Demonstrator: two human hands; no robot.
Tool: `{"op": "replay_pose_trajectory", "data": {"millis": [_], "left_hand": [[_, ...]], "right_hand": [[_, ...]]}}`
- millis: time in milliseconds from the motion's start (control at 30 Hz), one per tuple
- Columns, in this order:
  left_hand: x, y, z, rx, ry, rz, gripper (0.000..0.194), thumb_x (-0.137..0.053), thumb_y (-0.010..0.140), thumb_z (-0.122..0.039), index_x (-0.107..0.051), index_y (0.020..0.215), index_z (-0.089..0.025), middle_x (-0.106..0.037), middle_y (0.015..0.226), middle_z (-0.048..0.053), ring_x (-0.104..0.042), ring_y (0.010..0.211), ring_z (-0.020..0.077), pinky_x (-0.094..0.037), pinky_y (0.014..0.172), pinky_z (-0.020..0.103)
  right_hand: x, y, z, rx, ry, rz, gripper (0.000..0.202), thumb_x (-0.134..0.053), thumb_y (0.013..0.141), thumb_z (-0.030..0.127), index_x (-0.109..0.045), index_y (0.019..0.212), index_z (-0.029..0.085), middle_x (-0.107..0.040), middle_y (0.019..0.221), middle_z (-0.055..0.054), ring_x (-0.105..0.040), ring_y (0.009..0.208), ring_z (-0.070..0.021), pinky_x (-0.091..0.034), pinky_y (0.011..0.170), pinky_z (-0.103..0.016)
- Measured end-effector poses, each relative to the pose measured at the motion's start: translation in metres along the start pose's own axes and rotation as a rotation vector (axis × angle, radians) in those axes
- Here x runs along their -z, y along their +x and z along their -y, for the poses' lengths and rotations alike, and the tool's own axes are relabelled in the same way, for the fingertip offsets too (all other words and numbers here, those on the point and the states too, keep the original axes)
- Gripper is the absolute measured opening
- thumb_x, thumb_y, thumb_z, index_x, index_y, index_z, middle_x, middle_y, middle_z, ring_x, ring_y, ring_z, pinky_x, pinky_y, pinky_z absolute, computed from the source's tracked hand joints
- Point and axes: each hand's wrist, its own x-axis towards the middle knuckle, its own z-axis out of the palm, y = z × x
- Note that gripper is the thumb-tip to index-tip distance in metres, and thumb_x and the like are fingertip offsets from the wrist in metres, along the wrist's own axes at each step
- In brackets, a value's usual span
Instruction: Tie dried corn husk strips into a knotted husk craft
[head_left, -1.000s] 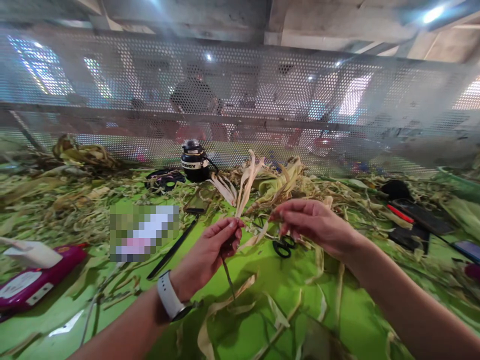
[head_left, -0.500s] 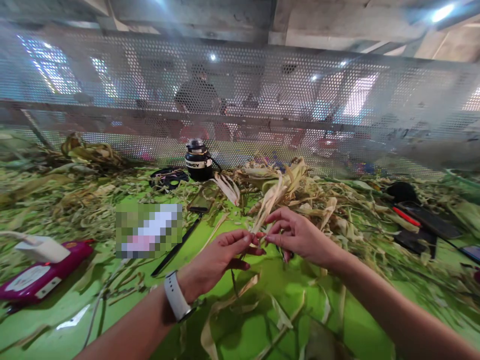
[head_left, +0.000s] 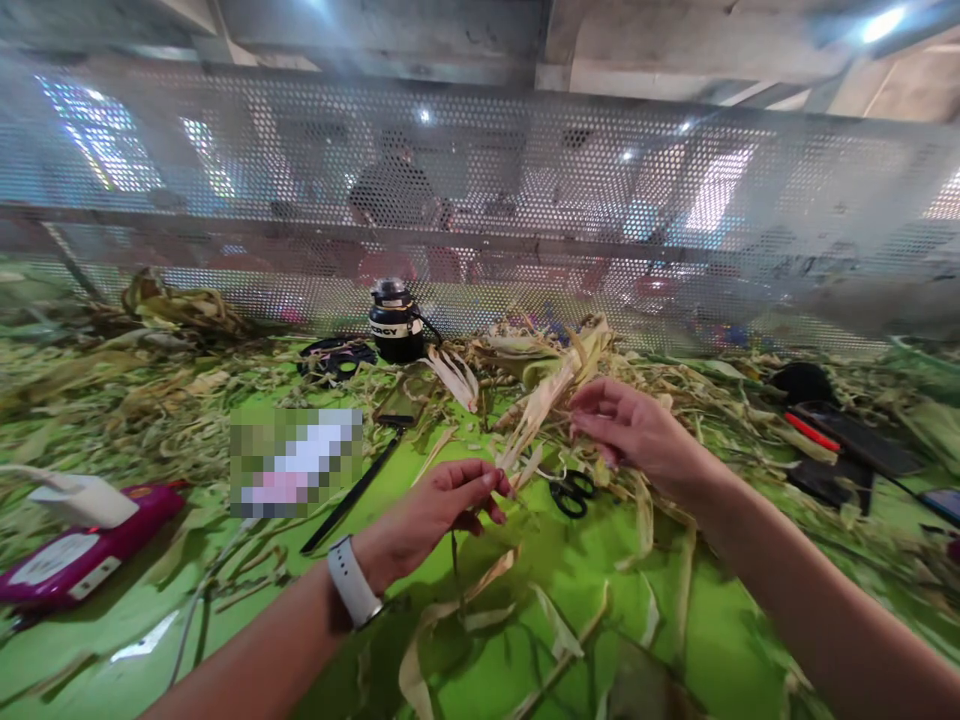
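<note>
My left hand [head_left: 457,500], with a pale watch strap on its wrist, pinches the lower end of a bunch of dried corn husk strips [head_left: 544,405] between thumb and fingers. The strips fan up and away toward the husk pile. A thin dark stem-like piece hangs below this hand. My right hand [head_left: 626,430] hovers to the right of the bunch, fingers loosely curled and apart, with nothing visible in them. Black-handled scissors [head_left: 573,493] lie on the green table [head_left: 540,570] between my hands, their blades hidden under husks.
Dried husks [head_left: 180,390] cover much of the table. A black bottle [head_left: 396,325] stands before a perforated metal screen [head_left: 480,170], with a person behind it. At left lie a magenta power strip [head_left: 112,555] and a long black stick [head_left: 356,490]. Dark items and a red object [head_left: 812,432] lie right.
My right hand has left the husk ends by my left hand and moved up and to the right, uncovering the scissors. My left hand keeps its pinch, barely moved.
</note>
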Motion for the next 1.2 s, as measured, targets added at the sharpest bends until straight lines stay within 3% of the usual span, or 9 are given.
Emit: {"op": "replay_pose_trajectory", "data": {"millis": [133, 267, 400, 533, 800, 933, 1033, 1200], "left_hand": [[0.0, 0.0, -0.004, -0.029, -0.048, -0.071, 0.018, -0.069, 0.074, -0.032, -0.07, 0.084, -0.017, -0.069, 0.1, 0.008, -0.064, 0.083, 0.015, -0.046, 0.056, 0.017], [0.001, -0.001, -0.005, -0.017, -0.133, -0.021, 0.018, -0.068, 0.075, -0.029, -0.068, 0.089, -0.018, -0.063, 0.119, 0.01, -0.064, 0.094, 0.0185, -0.048, 0.055, 0.017], [-0.001, -0.004, -0.001, 0.087, -0.136, 0.035, 0.017, -0.07, 0.074, -0.029, -0.068, 0.084, -0.016, -0.065, 0.113, 0.011, -0.067, 0.086, 0.0174, -0.046, 0.048, 0.015], [-0.005, -0.005, 0.001, 0.141, -0.114, 0.09, 0.02, -0.072, 0.072, -0.032, -0.067, 0.082, -0.016, -0.069, 0.093, 0.008, -0.067, 0.088, 0.0201, -0.048, 0.049, 0.016], [-0.005, -0.004, 0.004, 0.16, -0.129, 0.114, 0.02, -0.072, 0.071, -0.032, -0.065, 0.077, -0.015, -0.064, 0.078, 0.002, -0.064, 0.071, 0.0131, -0.051, 0.057, 0.021], [0.0, -0.001, 0.005, 0.132, -0.163, 0.094, 0.021, -0.075, 0.069, -0.03, -0.065, 0.075, -0.013, -0.061, 0.069, 0.001, -0.057, 0.061, 0.0082, -0.049, 0.059, 0.02], [0.005, 0.003, 0.005, 0.114, -0.199, 0.044, 0.021, -0.076, 0.067, -0.026, -0.066, 0.078, -0.011, -0.061, 0.067, 0.0, -0.056, 0.059, 0.0067, -0.048, 0.059, 0.017], [0.01, 0.008, 0.004, 0.057, -0.199, -0.054, 0.021, -0.078, 0.064, -0.026, -0.068, 0.078, -0.013, -0.062, 0.067, -0.001, -0.055, 0.057, 0.0056, -0.048, 0.059, 0.017]], "right_hand": [[0.0, -0.003, 0.002, 0.013, -0.088, 0.073, 0.02, -0.062, 0.078, 0.028, -0.053, 0.093, 0.018, -0.059, 0.08, -0.001, -0.053, 0.058, -0.0073, -0.033, 0.039, -0.015], [-0.016, -0.004, -0.005, 0.059, -0.199, 0.169, 0.012, -0.059, 0.079, 0.023, -0.052, 0.087, 0.017, -0.057, 0.079, 0.0, -0.055, 0.07, -0.0111, -0.044, 0.056, -0.021], [-0.031, -0.006, -0.011, 0.065, -0.211, 0.227, 0.009, -0.056, 0.081, 0.021, -0.051, 0.086, 0.017, -0.055, 0.077, 0.001, -0.053, 0.068, -0.0111, -0.043, 0.06, -0.022], [-0.037, -0.008, -0.013, 0.054, -0.211, 0.283, 0.008, -0.055, 0.08, 0.018, -0.051, 0.087, 0.017, -0.056, 0.078, 0.0, -0.054, 0.071, -0.0123, -0.044, 0.062, -0.024], [-0.044, -0.009, -0.014, -0.035, -0.1, 0.321, 0.01, -0.057, 0.079, 0.019, -0.048, 0.084, 0.018, -0.051, 0.07, 0.003, -0.048, 0.055, -0.0071, -0.039, 0.043, -0.016], [-0.04, -0.007, -0.013, -0.172, -0.023, 0.361, 0.018, -0.058, 0.081, 0.031, -0.046, 0.084, 0.019, -0.048, 0.06, 0.008, -0.036, 0.037, -0.003, -0.03, 0.032, -0.014], [-0.031, -0.004, -0.011, -0.191, -0.058, 0.348, 0.024, -0.058, 0.081, 0.039, -0.048, 0.087, 0.018, -0.043, 0.051, 0.01, -0.031, 0.034, -0.0026, -0.024, 0.032, -0.014], [-0.015, 0.0, -0.011, -0.065, -0.36, 0.375, 0.024, -0.056, 0.083, 0.038, -0.059, 0.087, 0.014, -0.051, 0.063, 0.003, -0.044, 0.052, -0.0074, -0.036, 0.046, -0.018]]}}
